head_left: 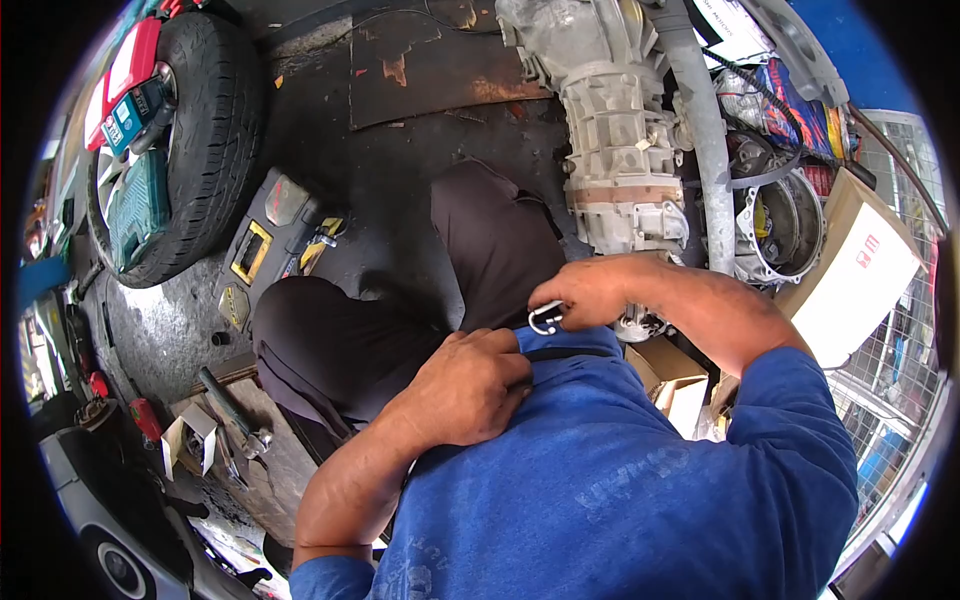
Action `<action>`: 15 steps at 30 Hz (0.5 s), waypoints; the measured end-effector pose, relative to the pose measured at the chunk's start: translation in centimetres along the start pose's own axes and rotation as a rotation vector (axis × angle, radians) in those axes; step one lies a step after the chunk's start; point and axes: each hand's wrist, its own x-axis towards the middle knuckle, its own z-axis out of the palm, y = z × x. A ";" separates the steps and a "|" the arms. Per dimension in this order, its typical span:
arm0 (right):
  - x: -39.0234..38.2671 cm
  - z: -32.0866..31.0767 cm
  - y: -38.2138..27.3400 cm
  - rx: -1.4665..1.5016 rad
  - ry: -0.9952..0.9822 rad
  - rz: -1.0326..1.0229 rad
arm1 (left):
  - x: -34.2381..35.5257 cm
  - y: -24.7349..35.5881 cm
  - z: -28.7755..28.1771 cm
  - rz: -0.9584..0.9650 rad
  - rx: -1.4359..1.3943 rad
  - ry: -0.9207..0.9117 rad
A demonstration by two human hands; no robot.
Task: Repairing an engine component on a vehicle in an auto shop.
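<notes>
My left hand (470, 388) is curled at the waist of my blue shirt (600, 470), beside a black strap (570, 353); what its fingers grip is hidden. Just to the right and higher, my right hand (582, 295) holds a silver, hook-shaped metal clip (544, 318) that looks like a carabiner, close to the top of the strap. My dark trousers (350, 350) show below both hands, with the knees bent apart on the dark floor.
A grey gearbox (620, 140) lies ahead right, beside a metal pipe (710, 150), round housing (810, 220) and cardboard box (850, 300). Left are a tyre (220, 110) with tool cases, a yellow-black toolbox (250, 260), a wooden board (270, 440) with tools, and a wire cage (900, 380) far right.
</notes>
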 end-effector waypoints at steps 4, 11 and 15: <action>3.1 1.6 1.5 -0.202 0.169 -0.161 | 0.0 0.0 0.3 0.049 -0.072 0.092; 3.5 1.2 -0.2 -0.095 0.076 -0.182 | -0.8 -0.5 0.9 -0.043 -0.107 0.013; 1.5 1.5 0.8 -0.283 0.077 -0.117 | 0.0 -1.4 0.8 0.047 -0.059 0.093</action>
